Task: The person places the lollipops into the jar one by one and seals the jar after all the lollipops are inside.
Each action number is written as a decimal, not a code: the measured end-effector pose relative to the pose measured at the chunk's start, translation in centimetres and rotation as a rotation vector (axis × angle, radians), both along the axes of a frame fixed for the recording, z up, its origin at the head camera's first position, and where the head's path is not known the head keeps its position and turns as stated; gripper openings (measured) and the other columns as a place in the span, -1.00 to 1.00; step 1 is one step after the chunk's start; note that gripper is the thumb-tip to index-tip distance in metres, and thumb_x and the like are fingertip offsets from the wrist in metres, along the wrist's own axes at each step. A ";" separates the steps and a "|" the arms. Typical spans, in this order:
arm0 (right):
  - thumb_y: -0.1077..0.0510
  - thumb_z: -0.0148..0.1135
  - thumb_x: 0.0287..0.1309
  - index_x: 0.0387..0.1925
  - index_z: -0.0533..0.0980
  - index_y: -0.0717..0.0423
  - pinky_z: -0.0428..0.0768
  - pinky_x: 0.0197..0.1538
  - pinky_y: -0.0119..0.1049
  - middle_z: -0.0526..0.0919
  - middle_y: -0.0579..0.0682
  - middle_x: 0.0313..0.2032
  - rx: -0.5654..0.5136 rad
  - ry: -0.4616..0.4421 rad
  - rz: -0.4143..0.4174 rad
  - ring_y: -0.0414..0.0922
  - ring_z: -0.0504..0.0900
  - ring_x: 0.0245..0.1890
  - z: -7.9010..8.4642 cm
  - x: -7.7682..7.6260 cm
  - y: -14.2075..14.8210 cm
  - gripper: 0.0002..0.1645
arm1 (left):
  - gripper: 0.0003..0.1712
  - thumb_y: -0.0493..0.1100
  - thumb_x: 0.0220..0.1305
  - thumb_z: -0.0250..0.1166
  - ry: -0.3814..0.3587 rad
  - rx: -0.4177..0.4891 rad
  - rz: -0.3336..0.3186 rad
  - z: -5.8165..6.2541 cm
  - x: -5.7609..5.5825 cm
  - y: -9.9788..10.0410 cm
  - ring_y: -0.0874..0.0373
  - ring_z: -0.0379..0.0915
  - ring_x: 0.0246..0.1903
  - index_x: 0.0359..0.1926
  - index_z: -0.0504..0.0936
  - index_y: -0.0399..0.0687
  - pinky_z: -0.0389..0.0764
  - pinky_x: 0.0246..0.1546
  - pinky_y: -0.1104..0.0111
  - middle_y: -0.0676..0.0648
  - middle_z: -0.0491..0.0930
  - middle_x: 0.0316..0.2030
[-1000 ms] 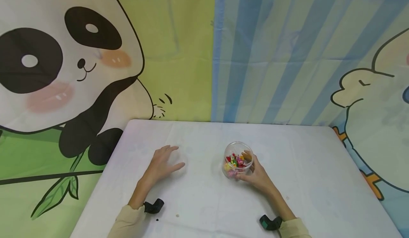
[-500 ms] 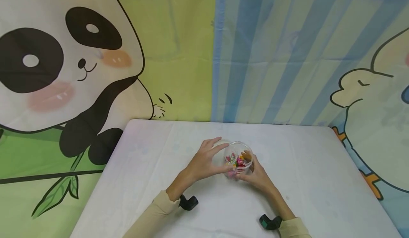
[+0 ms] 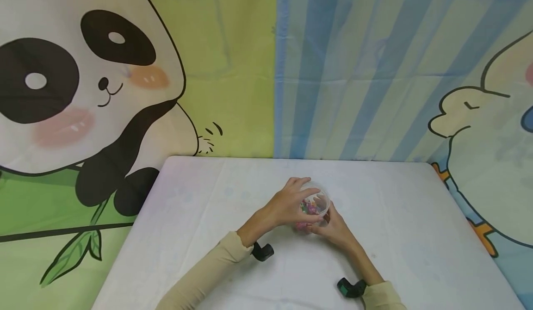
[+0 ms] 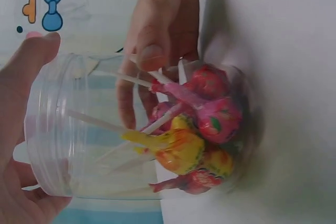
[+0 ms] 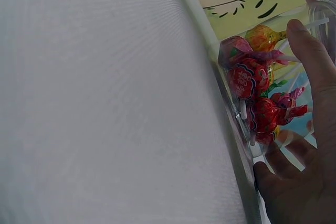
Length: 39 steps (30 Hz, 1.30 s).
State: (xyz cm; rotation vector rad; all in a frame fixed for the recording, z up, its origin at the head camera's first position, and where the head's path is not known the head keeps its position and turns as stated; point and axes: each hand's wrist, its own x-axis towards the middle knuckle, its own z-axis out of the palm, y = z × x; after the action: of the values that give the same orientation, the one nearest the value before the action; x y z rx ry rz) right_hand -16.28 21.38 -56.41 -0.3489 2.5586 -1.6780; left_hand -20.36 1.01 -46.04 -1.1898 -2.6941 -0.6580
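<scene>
A clear plastic jar (image 4: 115, 179) stands upright on the white table, holding several lollipops (image 4: 181, 150) in red, pink and yellow wrappers, sticks mostly upward. My right hand (image 3: 338, 232) grips the jar low on its right side, thumb and fingers round the wall. From the left, my left hand (image 3: 287, 203) reaches over the top, its thumb and fingers spread round a clear ridged lid (image 4: 47, 124) at the jar's mouth. How tightly the lid sits cannot be told. In the right wrist view, the right thumb (image 5: 307, 45) lies along the jar wall.
The white table (image 3: 416, 226) spreads round the jar on all sides. Behind its far edge hangs a printed cloth (image 3: 233, 69) with a panda and blue stripes. A black wrist camera (image 3: 263, 252) sits on the left wrist, another wrist camera (image 3: 351, 288) on the right.
My left hand has moved right, from beside the jar to its top, carrying something clear and faint. The right hand stays on the jar, which has hardly moved.
</scene>
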 end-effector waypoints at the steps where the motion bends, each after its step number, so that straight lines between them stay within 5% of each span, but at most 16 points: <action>1: 0.04 0.51 -0.05 0.50 -0.09 -0.12 0.34 0.31 0.21 0.17 0.20 0.45 -0.002 -0.001 0.001 0.25 0.19 0.43 0.0 0.0 0.0 0.24 | -0.20 0.39 0.00 0.37 -0.001 -0.005 0.003 -0.2 0.0 0.0 0.01 0.24 0.30 0.25 0.48 0.26 0.57 0.10 0.18 -0.07 0.30 0.38; 10: 0.09 0.50 -0.06 0.51 -0.12 -0.04 0.35 0.30 0.18 0.16 0.21 0.45 -0.016 -0.005 0.007 0.25 0.21 0.43 0.4 0.1 -0.2 0.26 | -0.18 0.41 -0.03 0.38 -0.064 0.051 -0.020 -1.1 -0.5 -0.5 0.00 0.21 0.35 0.27 0.47 0.31 0.47 0.23 0.11 -0.06 0.25 0.41; 16: 0.05 0.50 -0.04 0.50 -0.08 -0.07 0.40 0.31 -0.02 0.18 0.15 0.45 0.025 -0.006 -0.007 0.18 0.24 0.42 0.3 0.0 0.0 0.23 | -0.16 0.34 -0.02 0.42 -0.097 0.086 -0.074 -1.5 -1.0 -1.1 0.01 0.18 0.37 0.31 0.44 0.28 0.43 0.27 0.11 -0.06 0.20 0.44; 25: 0.00 0.48 -0.01 0.50 -0.11 -0.18 0.23 0.35 0.26 0.14 0.12 0.47 0.023 -0.031 0.041 0.20 0.15 0.46 0.5 -0.1 0.5 0.21 | -0.14 0.11 -0.04 0.53 -0.160 0.245 -0.157 -3.8 -1.9 -1.9 0.02 0.17 0.40 0.32 0.43 0.13 0.39 0.32 0.16 -0.14 0.19 0.42; 34: 0.14 0.39 0.11 0.51 -0.13 -0.06 0.21 0.38 0.14 0.13 0.16 0.47 -0.004 0.006 0.115 0.21 0.12 0.47 0.2 -0.3 1.1 0.13 | 0.17 -0.08 -0.06 0.57 -0.478 0.556 -0.137 -6.2 -2.0 -1.7 -0.10 0.30 0.32 0.46 0.02 -0.03 0.41 0.27 0.05 -0.01 0.26 0.42; 39: 0.13 0.39 0.11 0.51 -0.13 -0.05 0.16 0.39 0.17 0.12 0.13 0.47 -0.043 -0.015 0.125 0.19 0.08 0.48 0.4 -0.4 1.0 0.13 | 0.09 -0.18 -0.08 0.58 -0.524 0.613 -0.176 -6.6 -2.6 -1.8 -0.20 0.28 0.32 0.41 0.11 -0.01 0.45 0.21 0.03 0.01 0.28 0.41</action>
State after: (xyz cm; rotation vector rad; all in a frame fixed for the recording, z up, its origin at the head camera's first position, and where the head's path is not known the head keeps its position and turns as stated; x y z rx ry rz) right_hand -16.66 22.40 -56.00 -0.4857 2.4378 -1.6863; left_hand -22.97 -0.79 -52.62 -1.1950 -2.4161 -1.8777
